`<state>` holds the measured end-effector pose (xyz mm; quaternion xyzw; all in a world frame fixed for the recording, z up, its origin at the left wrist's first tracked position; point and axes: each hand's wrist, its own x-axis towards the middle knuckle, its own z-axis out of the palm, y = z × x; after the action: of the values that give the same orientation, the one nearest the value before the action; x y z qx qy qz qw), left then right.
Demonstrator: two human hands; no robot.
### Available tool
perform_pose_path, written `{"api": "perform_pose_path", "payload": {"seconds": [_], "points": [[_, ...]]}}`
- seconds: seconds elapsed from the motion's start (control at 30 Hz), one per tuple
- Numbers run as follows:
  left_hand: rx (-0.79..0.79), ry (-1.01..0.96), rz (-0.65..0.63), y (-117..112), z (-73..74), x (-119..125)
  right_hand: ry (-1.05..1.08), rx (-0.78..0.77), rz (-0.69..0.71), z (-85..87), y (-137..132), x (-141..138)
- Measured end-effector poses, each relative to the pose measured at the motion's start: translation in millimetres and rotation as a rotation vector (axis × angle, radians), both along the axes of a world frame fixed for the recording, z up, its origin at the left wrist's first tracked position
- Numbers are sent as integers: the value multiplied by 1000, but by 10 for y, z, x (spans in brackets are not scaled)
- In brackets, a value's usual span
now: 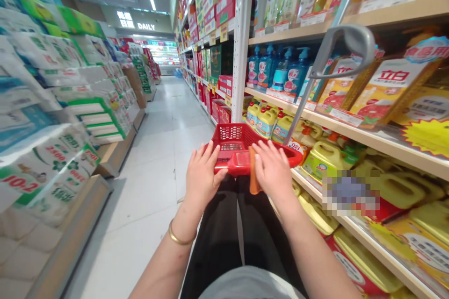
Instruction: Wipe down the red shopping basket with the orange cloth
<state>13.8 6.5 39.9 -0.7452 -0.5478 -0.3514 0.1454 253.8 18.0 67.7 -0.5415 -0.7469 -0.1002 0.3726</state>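
Ahead of my legs is a red plastic shopping basket (229,131) with perforated walls and a long grey pull handle (347,51) that leans up to the right. My left hand (203,173) lies on the left part of its near rim, fingers stretched and spread, a bangle (180,236) on the wrist. On the right part of the rim rests my right hand (271,166), its fingers also stretched forward. A flat orange piece (254,175) hangs over the rim beside the right thumb; I cannot tell whether the hand touches it.
Shelves on the right hold blue pump bottles (278,72), yellow detergent jugs (322,156) and large amber bottles (379,84). Tissue packs (45,166) are stacked on a low platform (87,217) at left. Between them runs a pale tiled aisle (163,117). A white shelf post (239,42) stands ahead.
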Motion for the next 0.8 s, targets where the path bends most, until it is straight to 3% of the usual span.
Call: {"api": "perform_pose_path", "payload": {"seconds": [0.1, 0.17, 0.3, 0.4, 0.5, 0.67, 0.73, 0.8], "points": [[-9, -19, 18, 7, 6, 7, 44, -6, -152, -16, 71, 220], [-16, -21, 30, 3, 12, 1, 40, -14, -166, -16, 50, 88], [-34, 0, 26, -25, 37, -17, -46, -9, 27, 23, -88, -493], [-51, 10, 28, -40, 53, -20, -106, 14, 203, 34, -159, -667], [-64, 25, 24, -38, 49, -19, -100, 18, 215, -17, -142, -379], [-41, 7, 26, -16, 23, -11, 123, 20, -135, -114, 19, 325], [-28, -4, 32, -10, 17, -7, 153, 18, -212, -115, 36, 310], [-16, -11, 35, -8, 16, -7, 107, 24, -180, -95, 0, 82]]}}
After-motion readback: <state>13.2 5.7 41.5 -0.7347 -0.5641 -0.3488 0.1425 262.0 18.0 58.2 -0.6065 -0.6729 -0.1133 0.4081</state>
